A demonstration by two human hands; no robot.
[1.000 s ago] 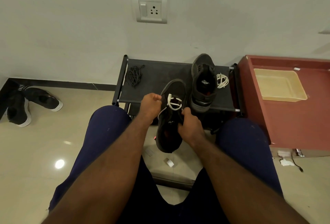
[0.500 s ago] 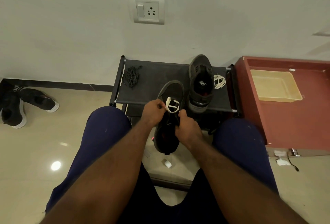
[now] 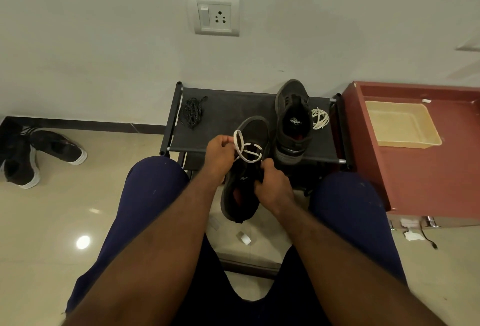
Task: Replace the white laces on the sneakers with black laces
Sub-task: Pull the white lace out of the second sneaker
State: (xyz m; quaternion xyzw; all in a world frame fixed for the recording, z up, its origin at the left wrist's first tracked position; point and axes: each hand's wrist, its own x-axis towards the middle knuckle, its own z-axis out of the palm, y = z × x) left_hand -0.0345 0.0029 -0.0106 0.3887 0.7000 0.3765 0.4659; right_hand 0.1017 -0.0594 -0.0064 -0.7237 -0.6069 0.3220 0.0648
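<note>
White lace pinched by L hand; R hand grips sneaker.

- Legs: navy-blue legwear, one plain fabric over both thighs and knees; a few small pale specks near each knee;
- Lap: the fabric reads darker, nearly black, between the thighs;
- Arms: left forearm and right forearm bare down to the picture's lower edge;
- Hands: left hand and right hand bare.
</note>
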